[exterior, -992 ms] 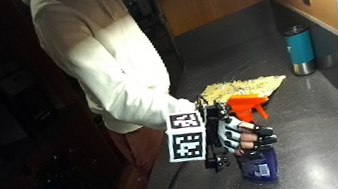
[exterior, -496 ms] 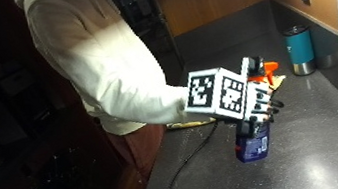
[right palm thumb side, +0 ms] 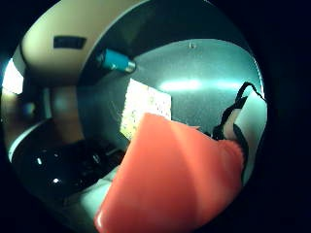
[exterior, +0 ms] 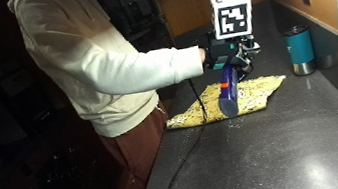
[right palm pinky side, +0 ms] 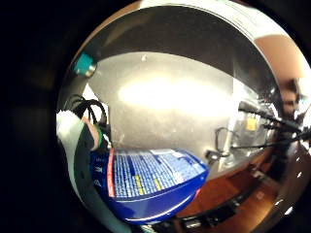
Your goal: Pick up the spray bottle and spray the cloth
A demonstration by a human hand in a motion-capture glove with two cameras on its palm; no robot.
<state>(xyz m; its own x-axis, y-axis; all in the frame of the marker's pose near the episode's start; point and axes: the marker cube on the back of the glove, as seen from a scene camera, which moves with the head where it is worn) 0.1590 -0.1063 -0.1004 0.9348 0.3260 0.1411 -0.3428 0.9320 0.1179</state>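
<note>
Outside view: a long dark speckled stone countertop runs along a wood-panelled wall, its polished face catching a broad glare. A person in a cream hooded sweatshirt stands at its near edge, arm stretched out over the counter. On the counter lies a crumpled yellow patterned cloth, rough-textured, spread flat enough to offer a broad target. Above it hangs a blue plastic spray bottle with a printed label and an orange trigger head, clear of the counter and tilted, base lowest and over the cloth's middle. The tilt probably serves to bring the nozzle round toward the fabric, though which way the nozzle faces cannot be made out. The gloved right hand grips the bottle at its neck, fingers curled round it; whether a finger sits on the trigger cannot be told. A teal cylindrical metal tumbler with a dark lid stands upright near the wall, well apart from the cloth.

Palm views: the bottle's glossy, rounded blue body and the smooth orange head fill the frames, close to the palm; the cloth lies beyond on the counter.
</note>
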